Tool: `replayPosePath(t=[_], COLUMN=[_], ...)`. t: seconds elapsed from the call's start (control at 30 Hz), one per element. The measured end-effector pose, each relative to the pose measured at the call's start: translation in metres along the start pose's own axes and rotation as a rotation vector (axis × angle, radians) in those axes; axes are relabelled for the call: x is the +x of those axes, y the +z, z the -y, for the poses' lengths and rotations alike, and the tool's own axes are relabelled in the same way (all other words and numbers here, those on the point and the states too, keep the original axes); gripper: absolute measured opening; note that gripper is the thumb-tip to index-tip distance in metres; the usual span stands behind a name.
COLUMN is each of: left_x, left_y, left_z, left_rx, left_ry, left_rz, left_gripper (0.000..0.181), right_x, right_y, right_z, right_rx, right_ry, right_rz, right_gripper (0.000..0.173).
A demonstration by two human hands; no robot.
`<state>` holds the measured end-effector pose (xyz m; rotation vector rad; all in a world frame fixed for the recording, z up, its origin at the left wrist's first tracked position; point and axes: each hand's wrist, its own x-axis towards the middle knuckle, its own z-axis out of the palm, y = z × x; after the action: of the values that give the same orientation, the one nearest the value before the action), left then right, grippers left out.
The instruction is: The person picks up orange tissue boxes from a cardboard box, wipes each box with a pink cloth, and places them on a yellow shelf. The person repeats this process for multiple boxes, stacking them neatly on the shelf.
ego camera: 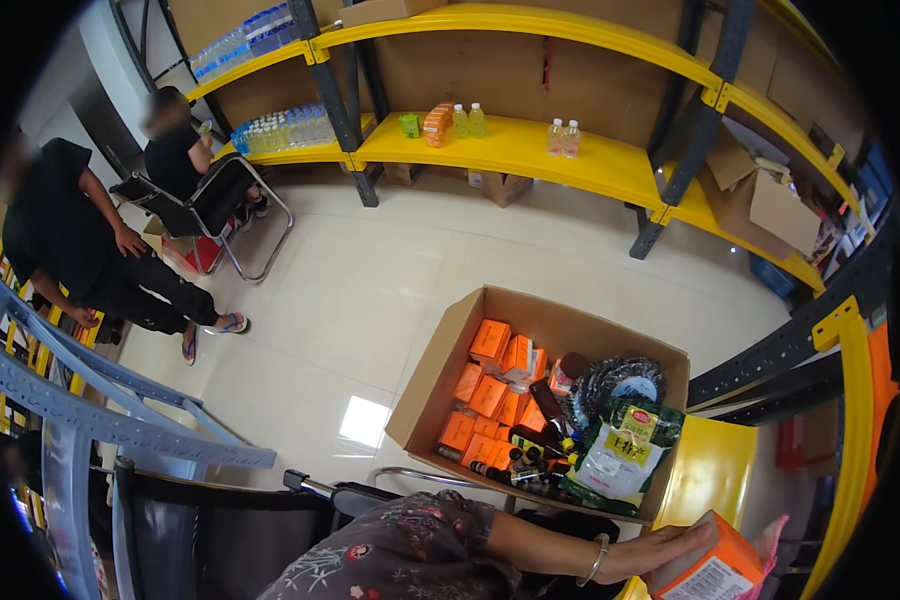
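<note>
My left hand [671, 553], with a bracelet on its wrist, grips a small orange box [720, 562] bearing a printed white label at the lower right. Beyond that box shows a strip of pink material [774, 541], partly hidden. My right hand is out of view. Beside my forearm stands a large open cardboard carton [555, 311]. Inside it are several orange boxes [489, 395], dark bottles [526, 457], a jar with a dark red lid [574, 365], a plastic-wrapped dark bundle [607, 382] and a green-and-white printed bag [626, 457].
A yellow shelf board [709, 465] lies right of the carton. Across the tiled floor [330, 300], a yellow rack [506, 146] holds bottles and small packs. One person [82, 225] stands at left; another [176, 146] sits on a chair. A black chair [225, 525] stands near me.
</note>
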<state>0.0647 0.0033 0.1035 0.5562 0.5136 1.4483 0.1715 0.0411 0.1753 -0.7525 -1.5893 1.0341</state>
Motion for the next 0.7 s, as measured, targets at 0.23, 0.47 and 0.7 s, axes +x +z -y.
replayPosePath(t=[0.23, 0.47, 0.7], left_x=[0.001, -0.008, -0.009], left_y=[0.003, 0.023, 0.022], left_z=[0.004, -0.005, 0.009], left_rx=[-0.413, -0.478, -0.570], left_ry=[-0.122, -0.188, -0.149], left_rz=[-0.064, -0.248, -0.166], left_gripper=[0.087, 0.072, 0.065], right_x=[-0.015, -0.027, -0.028], right_y=[0.028, -0.004, 0.010], right_z=[-0.004, -0.054, -0.062], right_rx=[-0.044, -1.343, -0.231], right_ry=[-0.064, -0.596, -0.210], right_rz=[-0.282, -0.402, -0.627], right_gripper=[0.053, 0.045, 0.046])
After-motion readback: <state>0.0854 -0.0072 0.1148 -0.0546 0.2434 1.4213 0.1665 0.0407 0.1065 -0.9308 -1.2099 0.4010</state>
